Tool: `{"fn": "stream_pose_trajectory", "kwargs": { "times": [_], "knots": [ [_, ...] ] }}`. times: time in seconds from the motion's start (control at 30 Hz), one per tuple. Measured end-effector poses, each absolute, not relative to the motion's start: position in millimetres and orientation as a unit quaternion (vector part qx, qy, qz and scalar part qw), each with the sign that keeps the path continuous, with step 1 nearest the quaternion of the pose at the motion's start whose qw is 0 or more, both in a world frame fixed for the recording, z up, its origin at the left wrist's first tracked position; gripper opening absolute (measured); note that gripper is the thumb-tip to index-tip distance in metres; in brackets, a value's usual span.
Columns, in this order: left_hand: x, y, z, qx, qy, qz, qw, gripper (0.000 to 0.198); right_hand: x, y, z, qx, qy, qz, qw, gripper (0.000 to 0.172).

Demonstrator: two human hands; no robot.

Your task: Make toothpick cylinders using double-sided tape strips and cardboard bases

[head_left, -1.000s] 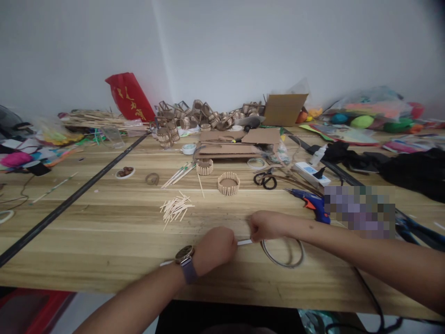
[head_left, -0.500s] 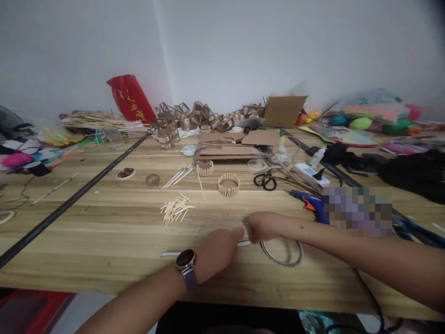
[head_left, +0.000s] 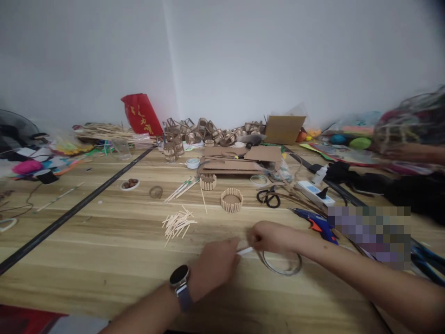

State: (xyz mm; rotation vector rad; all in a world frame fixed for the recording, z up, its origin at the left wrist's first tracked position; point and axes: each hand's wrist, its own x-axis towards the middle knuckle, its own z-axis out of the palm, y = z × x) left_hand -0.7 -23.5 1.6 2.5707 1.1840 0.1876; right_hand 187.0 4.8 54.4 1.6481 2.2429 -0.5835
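Note:
A narrow white strip (head_left: 245,251) spans the gap between my hands, low over the wooden table. My left hand (head_left: 218,262), with a watch on its wrist, is closed on the strip; its fingertips are partly hidden. My right hand (head_left: 267,235) pinches the strip's other end, fingers curled in. Just below my right hand lies a thin ring-shaped coil (head_left: 282,272), and a strand seems to run from it up to that hand. Beyond my hands are a pile of short wooden sticks (head_left: 177,224) and a round stick-walled cup (head_left: 232,201).
Black-handled scissors (head_left: 268,198), a blue glue gun (head_left: 318,223) and a white power strip (head_left: 314,194) lie to the right. Cardboard sheets (head_left: 239,166) are stacked behind. Another person's hand (head_left: 405,152) is at far right beside a blurred bundle.
The view has tilted up, so things sit lower in it. The strip's long end left of my left hand no longer shows. Another person's hand with a blurred bundle has appeared at right.

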Motion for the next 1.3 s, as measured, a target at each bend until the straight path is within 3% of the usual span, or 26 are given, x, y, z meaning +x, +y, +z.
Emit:
{"fn": "stream_pose_trajectory", "kwargs": {
  "times": [0.07,0.37,0.6,0.73,0.93,1.1,1.3],
  "knots": [
    [5,-15,5,0.880,0.438,0.085,0.163,0.024,185,3,57,0.584,0.788,-0.165,0.104,0.023],
    [35,0,16,0.851,0.501,0.105,0.117,0.031,171,-14,42,0.618,0.782,-0.080,-0.015,0.031],
    [31,8,6,0.850,0.516,0.074,0.074,0.025,161,-25,-11,0.563,0.774,-0.128,-0.259,0.038],
    [26,11,2,0.852,0.516,0.065,0.061,0.025,157,-24,-40,0.569,0.749,-0.107,-0.323,0.050],
    [19,12,-6,0.849,0.521,0.067,0.048,0.025,174,-31,-46,0.587,0.731,-0.120,-0.327,0.050],
    [19,12,-6,0.848,0.522,0.078,0.045,0.025,198,-27,-13,0.613,0.742,-0.116,-0.247,0.031],
    [20,12,-6,0.836,0.539,0.078,0.060,0.027,246,35,13,0.701,0.698,-0.040,-0.142,0.033]
  ]
}}
